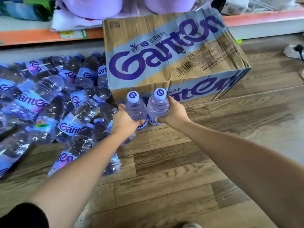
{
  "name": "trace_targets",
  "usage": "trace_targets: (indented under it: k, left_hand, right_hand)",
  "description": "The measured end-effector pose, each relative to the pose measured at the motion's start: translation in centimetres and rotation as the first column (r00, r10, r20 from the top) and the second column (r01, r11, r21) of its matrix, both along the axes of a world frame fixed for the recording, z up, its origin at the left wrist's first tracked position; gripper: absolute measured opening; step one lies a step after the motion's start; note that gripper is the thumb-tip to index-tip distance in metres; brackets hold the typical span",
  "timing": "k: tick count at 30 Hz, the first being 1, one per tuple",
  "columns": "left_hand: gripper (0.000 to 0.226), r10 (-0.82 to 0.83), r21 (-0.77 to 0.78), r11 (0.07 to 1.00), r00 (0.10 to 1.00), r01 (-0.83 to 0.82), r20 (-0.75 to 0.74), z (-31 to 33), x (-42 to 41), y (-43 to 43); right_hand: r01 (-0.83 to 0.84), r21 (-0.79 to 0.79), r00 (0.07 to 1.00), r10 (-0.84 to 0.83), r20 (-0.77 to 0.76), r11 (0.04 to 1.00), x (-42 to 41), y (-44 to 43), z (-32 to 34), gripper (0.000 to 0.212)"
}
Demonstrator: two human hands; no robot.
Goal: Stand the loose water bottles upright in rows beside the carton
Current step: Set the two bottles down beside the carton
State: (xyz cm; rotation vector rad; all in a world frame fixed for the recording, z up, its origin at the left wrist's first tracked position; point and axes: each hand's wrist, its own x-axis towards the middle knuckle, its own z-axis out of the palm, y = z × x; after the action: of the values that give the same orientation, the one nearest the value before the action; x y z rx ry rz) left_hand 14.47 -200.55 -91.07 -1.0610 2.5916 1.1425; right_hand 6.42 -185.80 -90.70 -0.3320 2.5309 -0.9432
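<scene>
Two clear water bottles with pale blue caps stand upright side by side just in front of the brown Ganten carton (pixel 164 51). My left hand (pixel 124 120) grips the left bottle (pixel 135 106) around its body. My right hand (pixel 174 111) grips the right bottle (pixel 158 104) the same way. Whether their bases touch the wooden floor is hidden by my hands. A heap of several loose bottles (pixel 47 102) lies on its side to the left of the carton.
A shop shelf with an orange edge (pixel 41 37) and packaged goods runs along the back. Wooden floor (pixel 181 170) stretches in front of and right of the carton. A white object with a dark cable (pixel 294 50) lies at far right.
</scene>
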Motion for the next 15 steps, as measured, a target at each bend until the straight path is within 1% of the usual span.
trace_targets:
  k: [2, 7, 9, 12, 15]
  left_hand:
    - [0.067, 0.012, 0.004, 1.0, 1.0, -0.012, 0.004, 0.1, 0.2, -0.4]
    - [0.071, 0.046, 0.019, 0.999, 0.999, -0.046, 0.005, 0.0, 0.8, -1.7]
    - [0.07, 0.024, 0.008, 1.0, 1.0, -0.024, 0.011, 0.0, 1.0, -2.1]
    - [0.072, -0.018, -0.005, 1.0, 1.0, 0.018, 0.007, 0.0, 1.2, -2.3]
    - [0.075, -0.118, -0.026, 0.993, 0.993, 0.118, 0.017, -0.1, 1.3, -2.4]
  right_hand:
    - [-0.003, -0.019, 1.0, 0.003, 0.015, 1.0, 0.1, -0.4, -0.1, 0.058]
    - [-0.054, -0.004, 0.998, 0.054, 0.021, 0.999, 0.5, -1.7, -0.8, 0.06]
    - [-0.079, -0.008, 0.997, 0.079, 0.012, 0.997, 0.6, -1.9, -0.8, 0.062]
    - [-0.146, 0.045, 0.989, 0.146, -0.002, 0.988, 0.7, -2.0, -0.7, 0.066]
    - [-0.041, -0.034, 0.996, 0.044, 0.071, 0.999, 0.6, -1.7, -0.8, 0.068]
